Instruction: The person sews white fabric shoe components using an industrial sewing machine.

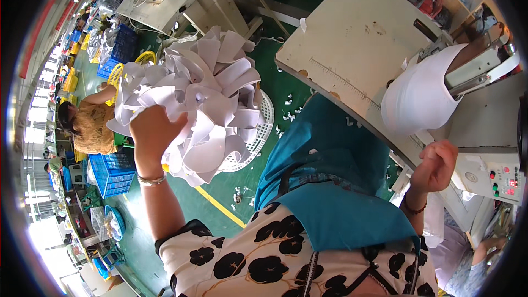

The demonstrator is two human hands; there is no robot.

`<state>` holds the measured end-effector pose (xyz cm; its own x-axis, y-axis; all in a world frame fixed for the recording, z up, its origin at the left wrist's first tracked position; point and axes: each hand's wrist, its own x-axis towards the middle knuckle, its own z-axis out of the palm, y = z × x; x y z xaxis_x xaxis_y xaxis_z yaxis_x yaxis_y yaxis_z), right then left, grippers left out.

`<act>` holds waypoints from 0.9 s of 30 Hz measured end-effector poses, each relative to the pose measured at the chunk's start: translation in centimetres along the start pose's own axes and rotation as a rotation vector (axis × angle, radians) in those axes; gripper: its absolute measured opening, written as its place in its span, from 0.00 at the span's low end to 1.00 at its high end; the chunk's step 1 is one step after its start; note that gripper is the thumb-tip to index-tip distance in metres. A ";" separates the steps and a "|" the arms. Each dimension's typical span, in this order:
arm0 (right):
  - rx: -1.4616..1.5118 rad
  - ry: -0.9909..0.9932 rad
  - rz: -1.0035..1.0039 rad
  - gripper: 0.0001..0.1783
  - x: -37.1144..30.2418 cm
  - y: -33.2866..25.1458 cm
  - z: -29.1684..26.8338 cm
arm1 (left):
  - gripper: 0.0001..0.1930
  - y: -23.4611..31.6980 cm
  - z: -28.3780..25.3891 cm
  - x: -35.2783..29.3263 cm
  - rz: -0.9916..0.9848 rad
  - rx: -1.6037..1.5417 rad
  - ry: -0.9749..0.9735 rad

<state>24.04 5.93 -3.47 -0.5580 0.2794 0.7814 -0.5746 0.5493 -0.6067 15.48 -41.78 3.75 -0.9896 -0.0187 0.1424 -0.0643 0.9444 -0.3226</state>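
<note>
My left hand [157, 137] reaches over a large heap of white curved sheet pieces [206, 107] on the left. Its thumb stands apart; the other fingers are hidden from me, so I cannot tell whether it grips a piece. The heap rises above the rim of a white plastic basket [265, 132]. On the right, my right hand [436, 166] is raised by the edge of a machine table, its fingers curled in with nothing visible between them. Just beyond it, a white piece [421, 91] is wrapped round the machine's arm [476, 74].
The beige machine table [352, 27] has a ruler scale along its near edge. A control panel [498, 179] with lit red digits sits at right. White scraps lie on the green floor. Further left are a seated person [94, 124] and blue crates [111, 173].
</note>
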 end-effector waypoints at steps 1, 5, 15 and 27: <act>0.000 0.002 0.007 0.11 0.1 -0.3 0.5 | 0.20 -0.3 1.1 -0.6 0.001 -0.059 -0.007; -0.105 -0.173 -0.117 0.10 0.5 -1.6 2.6 | 0.20 0.0 1.7 -1.4 -0.098 -0.241 -0.109; 0.199 -0.525 0.168 0.06 1.3 -2.3 7.1 | 0.03 -0.5 1.9 0.2 -0.194 -1.416 0.229; 0.453 -1.084 0.338 0.37 -2.6 -6.7 28.5 | 0.04 3.3 2.3 -1.8 -0.203 -1.489 0.337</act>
<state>12.27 -20.95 -5.64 -0.8054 -0.5648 0.1799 -0.3398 0.1912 -0.9209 16.80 -39.36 0.28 -0.8932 -0.3042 0.3313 0.1956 0.4006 0.8951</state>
